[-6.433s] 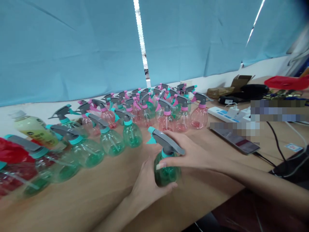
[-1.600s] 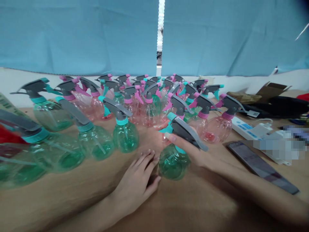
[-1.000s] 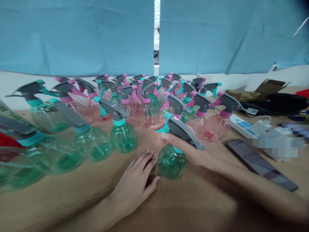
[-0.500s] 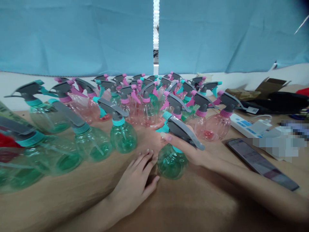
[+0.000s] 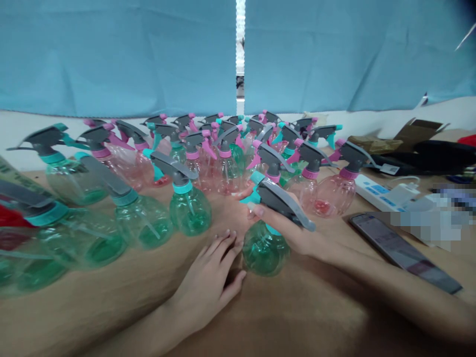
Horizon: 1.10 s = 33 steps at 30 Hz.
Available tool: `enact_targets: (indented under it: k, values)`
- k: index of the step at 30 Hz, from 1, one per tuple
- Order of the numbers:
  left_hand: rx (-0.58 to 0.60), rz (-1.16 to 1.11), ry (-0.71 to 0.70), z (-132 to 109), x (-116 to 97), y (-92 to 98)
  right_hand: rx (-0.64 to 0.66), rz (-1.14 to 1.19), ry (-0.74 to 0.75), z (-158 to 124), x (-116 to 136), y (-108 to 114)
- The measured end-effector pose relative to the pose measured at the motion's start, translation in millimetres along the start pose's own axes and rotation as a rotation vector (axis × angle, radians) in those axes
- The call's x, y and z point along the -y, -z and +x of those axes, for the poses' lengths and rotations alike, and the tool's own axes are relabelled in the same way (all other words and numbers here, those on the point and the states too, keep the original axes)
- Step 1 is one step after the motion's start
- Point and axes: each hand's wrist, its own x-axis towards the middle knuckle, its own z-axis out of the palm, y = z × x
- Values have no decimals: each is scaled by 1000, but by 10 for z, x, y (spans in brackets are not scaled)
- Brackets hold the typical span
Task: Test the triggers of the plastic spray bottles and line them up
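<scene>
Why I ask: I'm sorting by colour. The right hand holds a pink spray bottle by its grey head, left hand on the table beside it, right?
No: the head view shows the spray bottle in the right hand is green, not pink; the rest holds.

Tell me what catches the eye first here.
A crowd of pink and green spray bottles fills the middle of the wooden table, below a blue curtain. In front, the right hand grips the grey trigger head of one green spray bottle, while the left hand lies flat beside it.
</scene>
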Motion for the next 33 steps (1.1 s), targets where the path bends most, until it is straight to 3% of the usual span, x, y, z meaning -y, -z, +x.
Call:
enact_targets:
  k: [5,16,21,28,33]
  values:
    - [20,8,5,-5,-5,-2,1,2,23,4,18,10]
    - [5,-15,0,4,-3,8,-26,-106,-16,85,346,51]
    - [15,-13,1,8,-4,1,-40,-194,0,45,319,60]
    - [15,-8,3,5,-4,1,24,-86,-3,-15,219,35]
    - [-1,-22,0,-1,-2,-9,-14,14,-28,-26,167,-4]
